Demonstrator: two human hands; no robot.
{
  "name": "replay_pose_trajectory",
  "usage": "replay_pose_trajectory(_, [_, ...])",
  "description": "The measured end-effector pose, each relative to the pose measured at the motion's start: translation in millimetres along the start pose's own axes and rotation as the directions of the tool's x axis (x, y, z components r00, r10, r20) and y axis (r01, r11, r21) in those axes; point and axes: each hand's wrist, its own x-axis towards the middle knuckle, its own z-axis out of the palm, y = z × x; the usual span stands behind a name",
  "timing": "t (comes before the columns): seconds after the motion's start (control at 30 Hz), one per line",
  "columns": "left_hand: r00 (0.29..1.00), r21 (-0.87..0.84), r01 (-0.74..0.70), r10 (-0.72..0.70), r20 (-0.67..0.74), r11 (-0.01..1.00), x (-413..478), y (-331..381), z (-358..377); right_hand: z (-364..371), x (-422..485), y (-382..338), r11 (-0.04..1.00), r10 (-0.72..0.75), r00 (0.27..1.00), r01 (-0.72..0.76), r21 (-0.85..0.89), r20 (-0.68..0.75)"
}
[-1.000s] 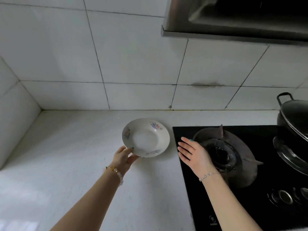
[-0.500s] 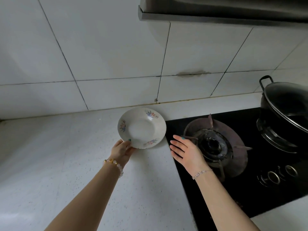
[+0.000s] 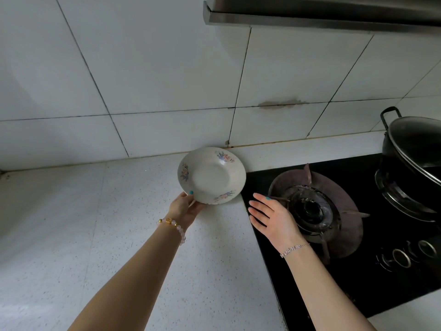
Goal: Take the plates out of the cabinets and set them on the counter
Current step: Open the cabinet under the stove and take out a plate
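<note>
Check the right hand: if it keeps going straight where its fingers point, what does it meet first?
The right hand is open, fingers pointing up-left toward the plate held by the left hand. The plate's near rim looks like first contact, though depth is unclear; it might pass beneath and reach the counter.

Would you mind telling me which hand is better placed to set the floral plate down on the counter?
Left. The left hand already grips the floral plate over the counter; the right hand hovers open.
</note>
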Motion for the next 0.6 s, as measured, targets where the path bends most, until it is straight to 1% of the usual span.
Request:
replay_pose_trajectory(0.17, [0.999,0.012,0.04,-0.04,0.019,0.999,-6.2,-6.4,4.9,3.3,-2.1,-4.3,1.0,-0.02,1.0,0.02,-0.006,0.001])
replay_pose_trajectory(0.47, [0.998,0.065,0.065,-0.065,-0.004,0.996,-13.9,-14.5,11.7,-0.2,-10.8,-4.7,1.0,-0.028,1.0,0.028,0.007,-0.007])
replay_pose_trajectory(0.6, [0.998,0.067,0.065,-0.066,0.013,0.996,-20.0,-15.3,12.6,-0.7,-15.5,-7.1,0.999,-0.033,0.999,0.033,0.017,-0.004])
